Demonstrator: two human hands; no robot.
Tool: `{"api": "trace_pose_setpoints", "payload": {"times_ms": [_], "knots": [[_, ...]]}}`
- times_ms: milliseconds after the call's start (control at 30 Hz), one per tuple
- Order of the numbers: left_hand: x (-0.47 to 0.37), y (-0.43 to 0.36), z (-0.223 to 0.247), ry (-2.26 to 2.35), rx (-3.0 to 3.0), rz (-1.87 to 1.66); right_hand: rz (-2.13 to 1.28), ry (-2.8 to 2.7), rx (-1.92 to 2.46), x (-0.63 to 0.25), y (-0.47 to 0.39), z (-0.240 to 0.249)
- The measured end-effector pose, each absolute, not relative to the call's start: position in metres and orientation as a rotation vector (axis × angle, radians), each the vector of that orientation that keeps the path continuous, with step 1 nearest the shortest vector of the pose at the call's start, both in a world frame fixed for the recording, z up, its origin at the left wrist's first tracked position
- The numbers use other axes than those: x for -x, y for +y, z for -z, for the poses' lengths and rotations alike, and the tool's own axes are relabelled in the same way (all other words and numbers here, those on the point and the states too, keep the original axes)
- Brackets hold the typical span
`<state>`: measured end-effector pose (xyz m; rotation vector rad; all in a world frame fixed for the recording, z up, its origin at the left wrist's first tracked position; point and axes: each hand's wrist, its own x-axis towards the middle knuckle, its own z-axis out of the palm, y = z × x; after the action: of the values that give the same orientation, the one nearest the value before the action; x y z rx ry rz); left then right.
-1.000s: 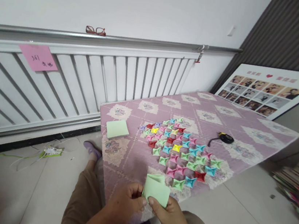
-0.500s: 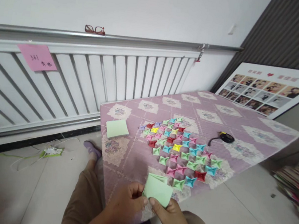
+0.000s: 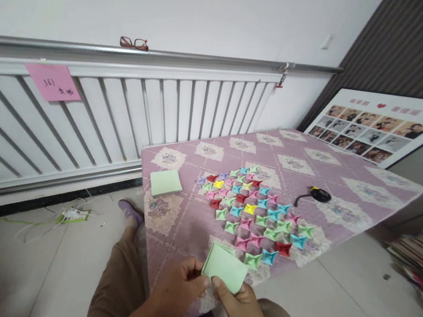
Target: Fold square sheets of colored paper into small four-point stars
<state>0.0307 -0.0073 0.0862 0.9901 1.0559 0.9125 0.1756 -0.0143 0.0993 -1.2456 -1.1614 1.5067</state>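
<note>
Low at the table's near edge, a piece of light green folded paper (image 3: 225,268) is held between both hands. My left hand (image 3: 183,282) pinches its left corner between thumb and fingers. With the thumb pressed on its front and the fingers behind, my right hand (image 3: 234,299) grips the lower right side. Just beyond the paper, several rows of small folded paper stars (image 3: 250,209) in green, pink, blue, red, yellow and purple cover the cloth. A stack of light green paper squares (image 3: 166,182) lies at the table's left side, apart from both hands.
A purple floral tablecloth (image 3: 186,228) covers the table. A black tape measure (image 3: 319,194) lies on its right part. Behind stand a white radiator (image 3: 187,108) and a photo board (image 3: 360,121). A power strip (image 3: 73,216) with cables is on the floor at left.
The green paper has turned slightly in my hands, and its loose upper flap now lies closer against the front sheet. The stars and the stack have not moved.
</note>
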Motion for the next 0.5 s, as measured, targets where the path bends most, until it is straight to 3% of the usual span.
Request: {"api": "trace_pose_setpoints", "payload": {"times_ms": [500], "knots": [[-0.0283,-0.0090,-0.0806,1.062,-1.033,-0.918,-1.444,-1.039,1.294,-0.1702,-0.0196,-0.1034]]}}
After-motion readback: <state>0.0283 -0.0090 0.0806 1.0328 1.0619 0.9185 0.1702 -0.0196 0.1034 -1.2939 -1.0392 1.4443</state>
